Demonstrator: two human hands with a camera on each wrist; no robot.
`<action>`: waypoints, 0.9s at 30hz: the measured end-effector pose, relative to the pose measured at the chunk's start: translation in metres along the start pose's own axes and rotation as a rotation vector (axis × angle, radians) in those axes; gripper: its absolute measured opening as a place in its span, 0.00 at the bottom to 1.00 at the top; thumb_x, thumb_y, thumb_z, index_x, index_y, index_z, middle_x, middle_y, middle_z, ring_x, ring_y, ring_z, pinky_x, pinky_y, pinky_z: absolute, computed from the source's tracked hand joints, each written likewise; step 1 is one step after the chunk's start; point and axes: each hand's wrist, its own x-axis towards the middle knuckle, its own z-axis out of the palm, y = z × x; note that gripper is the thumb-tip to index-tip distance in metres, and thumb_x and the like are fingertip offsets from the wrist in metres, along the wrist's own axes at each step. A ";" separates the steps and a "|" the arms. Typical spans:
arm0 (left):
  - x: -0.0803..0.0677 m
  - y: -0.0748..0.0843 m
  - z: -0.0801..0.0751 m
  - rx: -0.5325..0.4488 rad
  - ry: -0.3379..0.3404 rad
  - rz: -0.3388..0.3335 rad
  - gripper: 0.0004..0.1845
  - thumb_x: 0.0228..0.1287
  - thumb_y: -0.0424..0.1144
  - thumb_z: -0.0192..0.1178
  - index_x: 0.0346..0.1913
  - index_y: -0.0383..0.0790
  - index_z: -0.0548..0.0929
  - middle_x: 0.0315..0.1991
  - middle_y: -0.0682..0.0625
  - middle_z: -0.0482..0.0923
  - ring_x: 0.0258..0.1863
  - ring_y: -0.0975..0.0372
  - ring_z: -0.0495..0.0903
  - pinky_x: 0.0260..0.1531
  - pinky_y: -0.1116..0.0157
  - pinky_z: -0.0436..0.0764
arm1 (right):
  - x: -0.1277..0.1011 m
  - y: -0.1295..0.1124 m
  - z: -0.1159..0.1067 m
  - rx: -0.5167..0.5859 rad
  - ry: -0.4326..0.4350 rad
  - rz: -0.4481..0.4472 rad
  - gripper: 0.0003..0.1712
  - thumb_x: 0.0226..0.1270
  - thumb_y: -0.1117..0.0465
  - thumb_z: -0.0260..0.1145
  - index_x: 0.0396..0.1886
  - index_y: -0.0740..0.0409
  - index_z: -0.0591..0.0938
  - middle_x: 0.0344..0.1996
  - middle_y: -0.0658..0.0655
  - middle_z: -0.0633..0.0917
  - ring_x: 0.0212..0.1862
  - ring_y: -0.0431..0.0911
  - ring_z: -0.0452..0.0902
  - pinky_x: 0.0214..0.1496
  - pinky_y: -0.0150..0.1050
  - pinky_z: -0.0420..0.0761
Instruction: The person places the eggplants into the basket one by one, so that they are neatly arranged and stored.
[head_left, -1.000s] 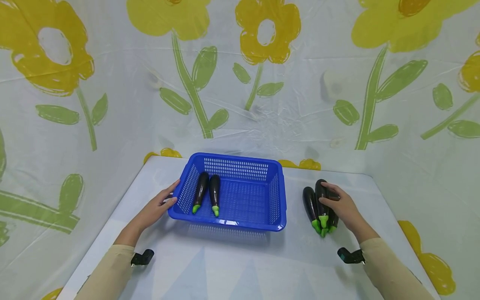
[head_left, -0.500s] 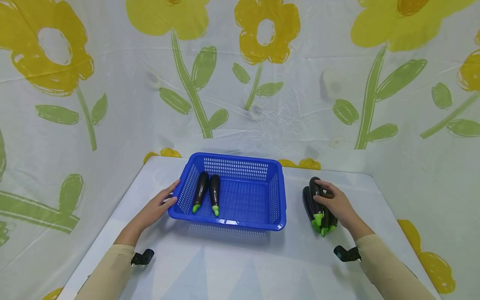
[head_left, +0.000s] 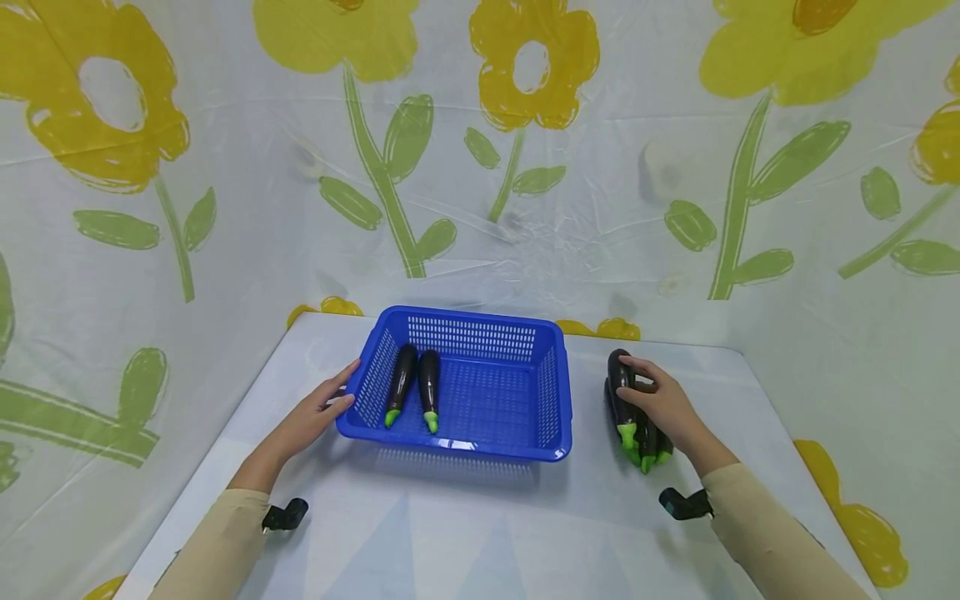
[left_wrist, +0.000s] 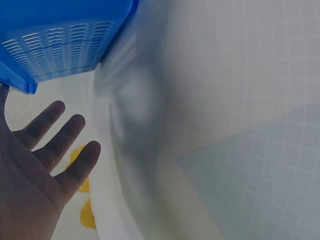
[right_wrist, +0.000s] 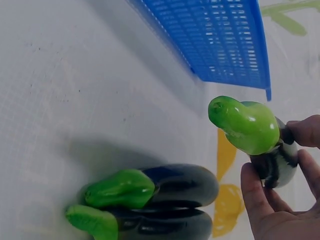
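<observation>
Eggplant [head_left: 622, 388] is in the right hand [head_left: 663, 406], fingers and thumb curled round its dark body, green stem end pointing back toward the person. Right wrist view shows it raised off the table [head_left: 465, 525], clear of the two other eggplants [right_wrist: 150, 200] lying side by side on the table below it. That pile sits just right of the blue basket [head_left: 558, 392], near but not touching it as far as I can tell. Held eggplant is above the pile, on the basket side of the hand.

Left hand [head_left: 315, 417] has its fingers straight and relaxed, resting against the basket's left wall, holding nothing. Left wrist view confirms spread fingers beside the basket corner.

Basket holds two eggplants [head_left: 416, 385], parallel along its left side, stems toward the near rim.
</observation>
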 end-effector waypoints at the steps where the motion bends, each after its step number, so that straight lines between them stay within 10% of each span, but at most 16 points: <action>1: 0.000 0.000 0.000 0.000 0.000 0.000 0.35 0.80 0.53 0.47 0.83 0.54 0.50 0.80 0.34 0.50 0.71 0.33 0.60 0.63 0.29 0.64 | 0.000 0.000 0.001 -0.001 0.000 0.001 0.38 0.75 0.56 0.65 0.80 0.51 0.63 0.77 0.70 0.58 0.72 0.70 0.63 0.65 0.65 0.72; 27: 0.000 0.000 0.000 0.007 0.001 0.005 0.35 0.80 0.53 0.47 0.83 0.54 0.49 0.79 0.33 0.51 0.71 0.33 0.61 0.62 0.29 0.65 | 0.009 -0.026 0.018 -0.016 -0.005 0.020 0.38 0.73 0.51 0.66 0.79 0.43 0.64 0.78 0.65 0.60 0.71 0.65 0.66 0.67 0.69 0.69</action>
